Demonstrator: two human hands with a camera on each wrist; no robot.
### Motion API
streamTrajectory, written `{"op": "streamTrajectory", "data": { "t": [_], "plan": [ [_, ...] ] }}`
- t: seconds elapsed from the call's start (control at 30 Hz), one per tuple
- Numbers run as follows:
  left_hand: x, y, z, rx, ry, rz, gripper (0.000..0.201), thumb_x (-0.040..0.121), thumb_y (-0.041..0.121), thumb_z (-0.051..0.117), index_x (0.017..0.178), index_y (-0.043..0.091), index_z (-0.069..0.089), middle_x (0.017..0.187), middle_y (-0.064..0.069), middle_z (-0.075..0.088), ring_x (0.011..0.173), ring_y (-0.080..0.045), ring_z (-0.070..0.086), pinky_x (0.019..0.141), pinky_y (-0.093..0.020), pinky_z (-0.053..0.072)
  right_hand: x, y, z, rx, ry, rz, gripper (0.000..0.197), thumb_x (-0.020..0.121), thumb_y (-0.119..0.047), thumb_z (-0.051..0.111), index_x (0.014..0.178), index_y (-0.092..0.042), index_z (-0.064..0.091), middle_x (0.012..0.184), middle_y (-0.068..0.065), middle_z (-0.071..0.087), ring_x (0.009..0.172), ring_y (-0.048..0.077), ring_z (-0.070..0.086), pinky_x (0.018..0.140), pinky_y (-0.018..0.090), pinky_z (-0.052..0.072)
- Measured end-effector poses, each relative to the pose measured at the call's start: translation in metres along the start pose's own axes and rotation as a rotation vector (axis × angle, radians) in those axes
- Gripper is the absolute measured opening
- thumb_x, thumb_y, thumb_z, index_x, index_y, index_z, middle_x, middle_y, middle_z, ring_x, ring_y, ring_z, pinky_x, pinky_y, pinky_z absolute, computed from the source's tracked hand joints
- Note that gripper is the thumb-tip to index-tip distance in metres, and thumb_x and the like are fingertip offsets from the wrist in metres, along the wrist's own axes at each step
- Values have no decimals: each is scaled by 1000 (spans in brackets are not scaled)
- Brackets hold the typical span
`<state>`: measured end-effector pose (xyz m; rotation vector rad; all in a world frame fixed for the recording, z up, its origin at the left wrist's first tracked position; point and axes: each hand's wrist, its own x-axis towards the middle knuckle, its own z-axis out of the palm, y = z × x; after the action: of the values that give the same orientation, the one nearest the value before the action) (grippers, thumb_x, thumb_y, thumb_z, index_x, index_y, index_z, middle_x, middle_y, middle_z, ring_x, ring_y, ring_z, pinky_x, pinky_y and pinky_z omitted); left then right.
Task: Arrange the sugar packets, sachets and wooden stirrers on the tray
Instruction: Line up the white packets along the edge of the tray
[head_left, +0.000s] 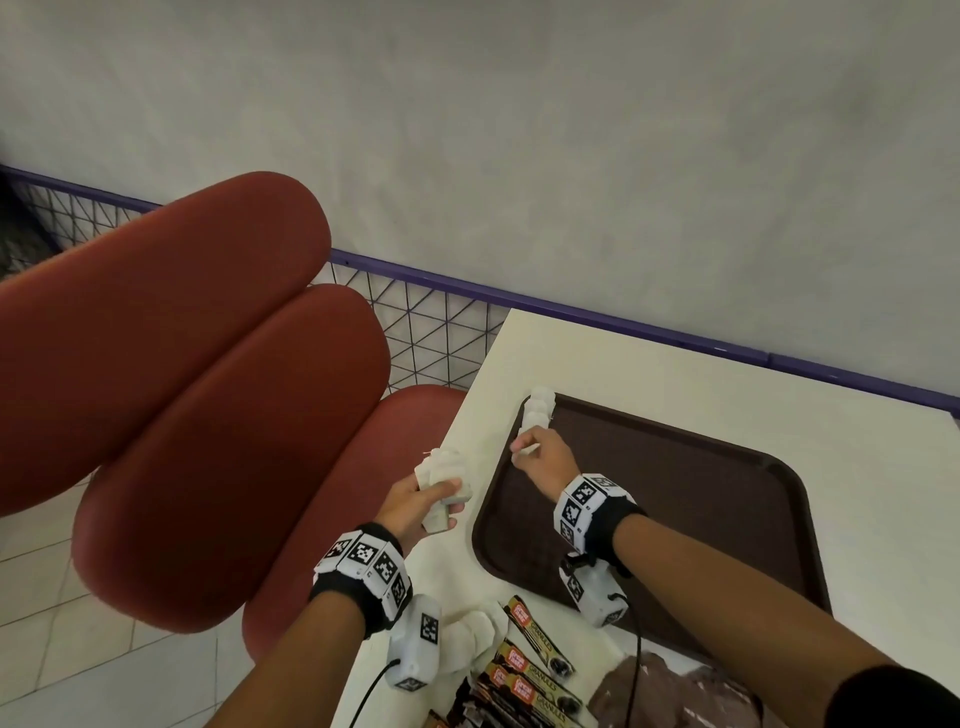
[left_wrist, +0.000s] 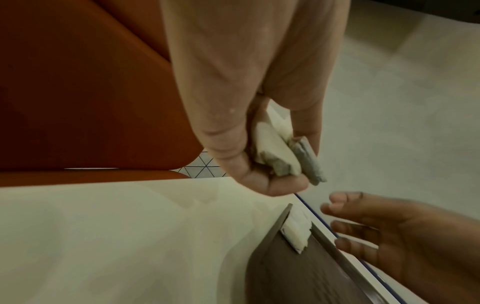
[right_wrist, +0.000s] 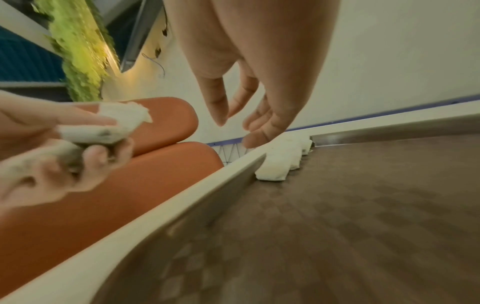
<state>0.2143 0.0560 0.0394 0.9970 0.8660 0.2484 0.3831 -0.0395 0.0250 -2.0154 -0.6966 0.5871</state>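
Dark coffee sachets lie nearest, at the table's near edge beside a loose heap of white packets and some brown wrapping; none of these is on the tray yet. No wooden stirrers can be made out.

Left hand is off the tray's left side, over the table edge, fingers curled round a bundle of white sugar packets. From the left wrist view the bundle sits pinched between thumb and fingers.

Right hand is over the tray's far left corner. Head view suggests something small at the fingertips, but the right wrist view shows fingers loose and spread with nothing between them; I read it as holding nothing.

Brown tray carries only a short row of white packets along its left rim, overlapping toward the far corner. The right hand's fingertips hang just above the near end of that row.

Judgement: early stage. A few packets placed, most of the tray bare; the held bundle, the heap, the sachets and any stirrers remain.
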Motion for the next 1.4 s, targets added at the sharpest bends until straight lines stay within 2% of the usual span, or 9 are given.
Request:
{"op": "streamTrajectory", "data": {
  "t": [0.13, 0.23, 0.4, 0.6, 0.8, 0.9, 1.13, 1.27, 1.4],
  "plan": [
    [-2, 1, 7, 36, -10, 14, 25, 84, 5, 66, 107, 8, 60, 89, -13, 65, 68, -18, 60, 51, -23, 49, -21, -16, 2, 203, -170, 15, 26, 82, 3, 58, 70, -20, 57, 78, -7, 57, 79, 13, 53, 69, 23, 47],
    [-4, 1, 9, 63, -18, 23, 23, 83, 5, 66, 105, 10, 61, 87, -11, 65, 69, -18, 59, 54, -24, 48, -34, -22, 2, 277, -279, 5, 13, 86, 3, 56, 87, -6, 65, 85, -3, 60, 83, 11, 55, 68, 21, 48],
    [-7, -1, 11, 80, -44, -4, 23, 85, 6, 64, 108, 10, 61, 87, -10, 66, 70, -18, 60, 57, -26, 47, -46, -20, 1, 304, -351, 20, 24, 88, 2, 53, 109, 7, 64, 89, 1, 64, 82, 5, 59, 71, 13, 49],
    [-8, -1, 11, 22, -41, -29, 16, 89, 3, 57, 104, 8, 58, 88, -12, 64, 65, -18, 61, 52, -24, 50, -43, -15, -4, 322, -251, 48, 24, 88, 6, 52, 109, 8, 63, 100, 11, 61, 80, 13, 58, 71, 13, 52],
    [-5, -3, 13, 25, -29, -16, 15, 90, 1, 55, 104, 6, 57, 83, -11, 64, 59, -16, 61, 50, -23, 50, -42, -9, 2, 320, -229, 57, 23, 85, 12, 52, 107, 12, 61, 78, 1, 59, 68, 10, 56, 61, 11, 52],
    [-5, -2, 13, -31, -24, -14, 11, 92, 6, 54, 102, 3, 58, 84, -12, 62, 66, -21, 58, 49, -23, 51, -31, 0, 3, 244, -50, 87, 22, 80, 14, 55, 93, 0, 66, 76, 3, 60, 66, 16, 57, 58, 13, 51],
    [-1, -4, -4, -85, 40, -14, 17, 94, 5, 51, 108, -2, 56, 87, -17, 61, 73, -28, 60, 52, -27, 55, -2, 28, -6, 50, 184, 232, 31, 78, 11, 53, 75, -19, 60, 86, 8, 63, 78, 22, 59, 77, 32, 52],
    [1, -8, -12, -86, 78, -1, 17, 91, 3, 55, 106, -3, 58, 90, -19, 62, 74, -29, 62, 52, -28, 56, 9, 35, -3, 6, 186, 273, 27, 80, 11, 51, 87, -11, 65, 93, 14, 65, 88, 29, 62, 82, 34, 53],
    [1, -10, -17, -91, 92, 8, 15, 90, 2, 57, 103, -3, 59, 87, -19, 63, 71, -28, 62, 52, -27, 56, 16, 35, 4, -36, 169, 290, 29, 81, 12, 47, 99, -1, 65, 104, 18, 65, 99, 31, 61, 77, 25, 45]
  ]
}}
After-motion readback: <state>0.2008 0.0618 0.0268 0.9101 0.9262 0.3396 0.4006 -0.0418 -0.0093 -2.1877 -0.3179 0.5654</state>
